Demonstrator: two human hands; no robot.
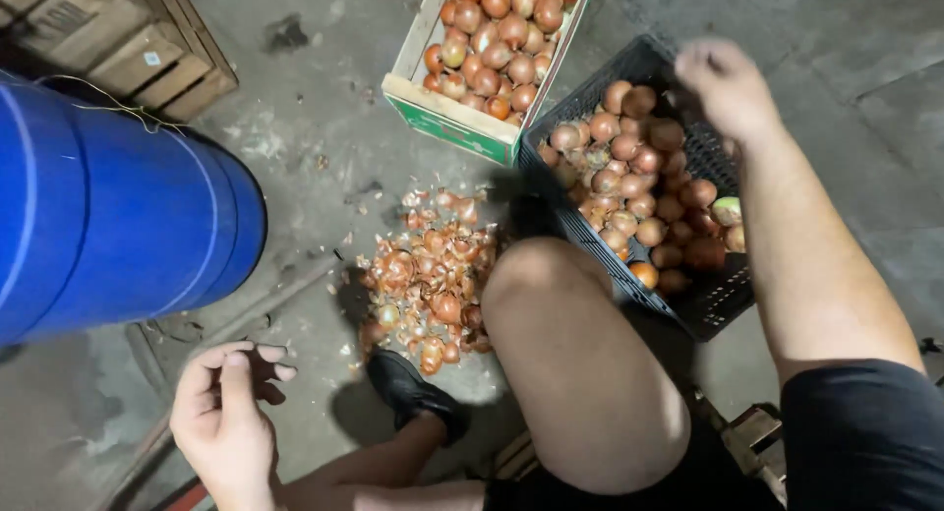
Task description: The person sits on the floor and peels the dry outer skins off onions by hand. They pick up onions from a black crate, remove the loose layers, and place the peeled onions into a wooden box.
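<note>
Bare arms, bare knee, black shorts (865,432) (dark, plain), one black shoe (408,393), low-cut, no sock in view.

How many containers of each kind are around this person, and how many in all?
Blue barrel: 1
Black plastic crate of onions: 1
Light box of onions: 1
Wooden crate: 1
Total: 4

Beside your blue barrel (118,216): wooden pallet (118,39) behind it, onion skins (433,275) right, wooden crate of onions (492,59) beyond.
</note>
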